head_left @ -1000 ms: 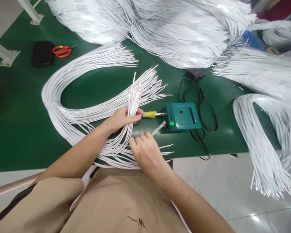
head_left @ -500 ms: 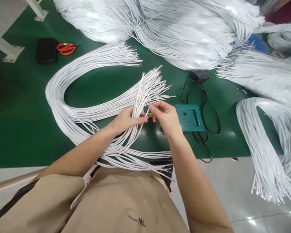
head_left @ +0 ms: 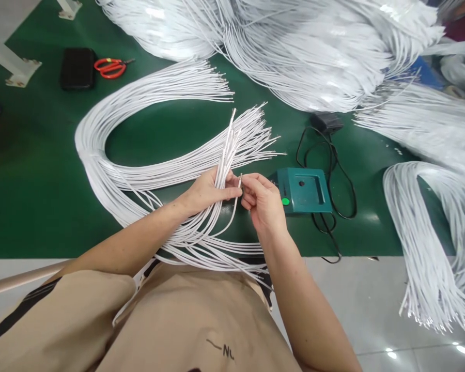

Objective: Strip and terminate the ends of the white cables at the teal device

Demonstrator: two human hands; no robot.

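My left hand (head_left: 207, 194) is closed round a small bunch of white cables (head_left: 223, 157), whose ends stick up past the fingers. One single white cable (head_left: 236, 199) stands apart from that bunch, between the two hands. At its tip, my right hand (head_left: 262, 199) has thumb and forefinger pinched together, the other fingers curled in. Under and behind my left hand lies a large looped bundle of white cables (head_left: 95, 134), both its ends spread toward the right. Some of its strands run along the table's front edge, partly behind my right forearm.
Right of my hands sits a teal device (head_left: 308, 190) with a black cord (head_left: 354, 199) and a black adapter (head_left: 326, 123). Red-handled snips (head_left: 110, 68) and a black box (head_left: 77, 68) lie at the back left. Big heaps of white cables (head_left: 313, 57) fill the back of the green table (head_left: 31, 206).
The single cable now stands away from the bunch, toward my right hand. The yellow bit between my fingers no longer shows. My right hand has turned, baring the teal device's green spot.
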